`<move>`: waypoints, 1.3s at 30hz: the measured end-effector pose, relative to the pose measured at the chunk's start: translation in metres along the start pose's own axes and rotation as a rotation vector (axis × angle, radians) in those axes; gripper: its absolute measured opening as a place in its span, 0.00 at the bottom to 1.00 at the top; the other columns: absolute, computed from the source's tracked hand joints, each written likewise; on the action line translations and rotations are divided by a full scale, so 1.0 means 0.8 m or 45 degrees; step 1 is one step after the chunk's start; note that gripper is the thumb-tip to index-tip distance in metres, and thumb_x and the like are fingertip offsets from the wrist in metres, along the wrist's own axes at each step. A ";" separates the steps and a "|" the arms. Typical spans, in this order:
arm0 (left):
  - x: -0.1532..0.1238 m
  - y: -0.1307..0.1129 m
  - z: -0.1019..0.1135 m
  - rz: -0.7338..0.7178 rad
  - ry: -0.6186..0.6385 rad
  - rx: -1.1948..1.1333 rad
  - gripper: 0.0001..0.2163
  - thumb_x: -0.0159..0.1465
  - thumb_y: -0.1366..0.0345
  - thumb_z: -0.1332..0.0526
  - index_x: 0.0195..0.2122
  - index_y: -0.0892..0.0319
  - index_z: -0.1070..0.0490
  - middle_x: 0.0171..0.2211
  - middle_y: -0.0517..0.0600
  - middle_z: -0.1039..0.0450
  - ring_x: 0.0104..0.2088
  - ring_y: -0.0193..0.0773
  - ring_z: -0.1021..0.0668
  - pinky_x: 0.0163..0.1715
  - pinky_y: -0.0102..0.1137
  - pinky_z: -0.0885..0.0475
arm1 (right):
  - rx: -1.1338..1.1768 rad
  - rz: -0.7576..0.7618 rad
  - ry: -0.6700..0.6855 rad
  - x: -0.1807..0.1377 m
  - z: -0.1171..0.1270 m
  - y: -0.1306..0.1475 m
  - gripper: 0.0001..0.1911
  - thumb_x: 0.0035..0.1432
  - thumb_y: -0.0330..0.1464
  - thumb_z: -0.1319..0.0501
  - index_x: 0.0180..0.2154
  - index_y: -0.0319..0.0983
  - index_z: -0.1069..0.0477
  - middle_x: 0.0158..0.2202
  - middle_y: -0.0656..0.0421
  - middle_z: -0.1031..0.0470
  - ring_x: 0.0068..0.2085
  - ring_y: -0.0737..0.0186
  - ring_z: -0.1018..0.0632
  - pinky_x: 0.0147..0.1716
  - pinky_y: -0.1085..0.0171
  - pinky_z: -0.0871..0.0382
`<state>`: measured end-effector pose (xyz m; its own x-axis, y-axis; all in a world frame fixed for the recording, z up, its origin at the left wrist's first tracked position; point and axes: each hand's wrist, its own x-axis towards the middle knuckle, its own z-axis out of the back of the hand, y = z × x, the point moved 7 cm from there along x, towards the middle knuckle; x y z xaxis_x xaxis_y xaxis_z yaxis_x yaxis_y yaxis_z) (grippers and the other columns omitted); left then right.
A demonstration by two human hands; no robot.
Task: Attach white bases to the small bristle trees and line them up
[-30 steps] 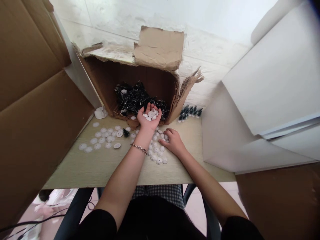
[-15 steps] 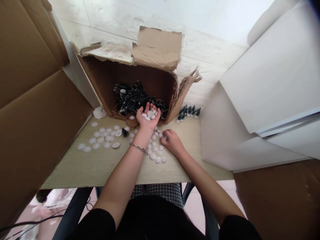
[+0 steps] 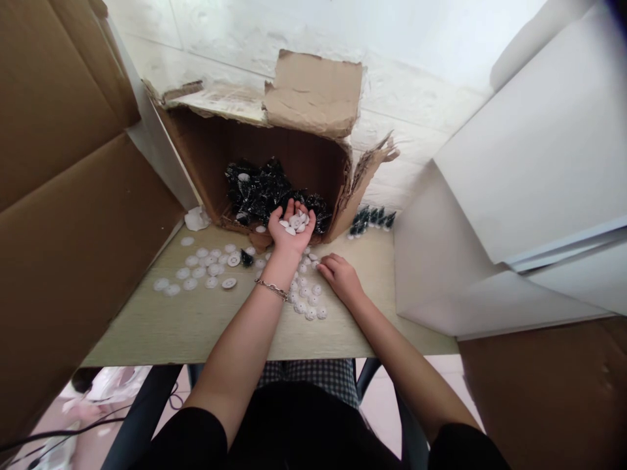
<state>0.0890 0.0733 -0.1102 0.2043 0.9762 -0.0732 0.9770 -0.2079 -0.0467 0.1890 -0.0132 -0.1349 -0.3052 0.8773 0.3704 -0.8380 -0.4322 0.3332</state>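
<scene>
change between the pictures is small. left hand keeps its place just in front of the mouth of the cardboard box, palm up, fingers half curled into an open cup, not closed. in this cup lies a little heap of white discs, and the heap looks the same as one second ago. a thin bracelet sits on this wrist.

right hand is the one that moved. its fingers were more stretched before; now they are bent and drawn a little toward the left, the tips down on the table at the edge of the loose discs that lie under and between both wrists. if the tips already pinch one disc or only touch it, i cannot tell, the piece is too small.

to my judgement the palm has got no new piece in this time, and the right hand is in the middle of one more pick.

a second group of discs lies further left on the table, well apart from the hands. inside the box is a pile of black bristly pieces, and a few dark small trees stand just beside its torn right wall.
</scene>
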 end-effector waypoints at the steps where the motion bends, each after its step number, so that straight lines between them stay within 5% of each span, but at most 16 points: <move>1: 0.000 0.000 0.000 0.002 0.008 -0.006 0.09 0.53 0.63 0.51 0.28 0.59 0.34 0.24 0.46 0.32 0.27 0.28 0.28 0.36 0.30 0.35 | 0.015 0.011 -0.005 0.000 0.000 0.000 0.15 0.56 0.39 0.54 0.31 0.38 0.32 0.34 0.57 0.31 0.37 0.66 0.32 0.38 0.67 0.41; 10: 0.001 0.000 0.002 -0.010 0.005 -0.037 0.09 0.53 0.63 0.51 0.29 0.60 0.35 0.24 0.47 0.32 0.27 0.29 0.28 0.36 0.31 0.34 | -0.004 0.044 0.011 0.000 -0.001 0.001 0.15 0.54 0.41 0.51 0.29 0.40 0.32 0.39 0.59 0.31 0.40 0.66 0.32 0.40 0.65 0.43; 18: -0.002 -0.003 0.001 -0.030 -0.016 -0.005 0.10 0.54 0.62 0.52 0.29 0.60 0.34 0.24 0.47 0.32 0.28 0.29 0.28 0.37 0.30 0.34 | -0.052 0.052 0.035 0.002 -0.001 0.008 0.13 0.47 0.43 0.44 0.25 0.38 0.37 0.34 0.57 0.32 0.37 0.63 0.33 0.36 0.65 0.43; 26: 0.000 -0.002 0.002 -0.018 0.002 -0.027 0.10 0.54 0.62 0.52 0.29 0.60 0.34 0.24 0.47 0.32 0.28 0.30 0.28 0.37 0.31 0.34 | -0.022 -0.094 -0.050 -0.001 0.001 -0.004 0.02 0.48 0.31 0.50 0.28 0.39 0.43 0.26 0.60 0.37 0.29 0.66 0.35 0.30 0.69 0.42; 39: -0.001 -0.002 0.001 -0.037 -0.005 0.012 0.10 0.54 0.63 0.53 0.29 0.60 0.34 0.24 0.49 0.32 0.27 0.30 0.28 0.37 0.32 0.34 | -0.132 -0.096 -0.048 0.003 0.000 -0.004 0.08 0.47 0.29 0.53 0.33 0.38 0.42 0.28 0.57 0.35 0.31 0.64 0.34 0.30 0.68 0.42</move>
<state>0.0873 0.0726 -0.1107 0.1757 0.9816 -0.0753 0.9819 -0.1802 -0.0584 0.1912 -0.0100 -0.1351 -0.2237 0.8974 0.3804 -0.9009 -0.3394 0.2708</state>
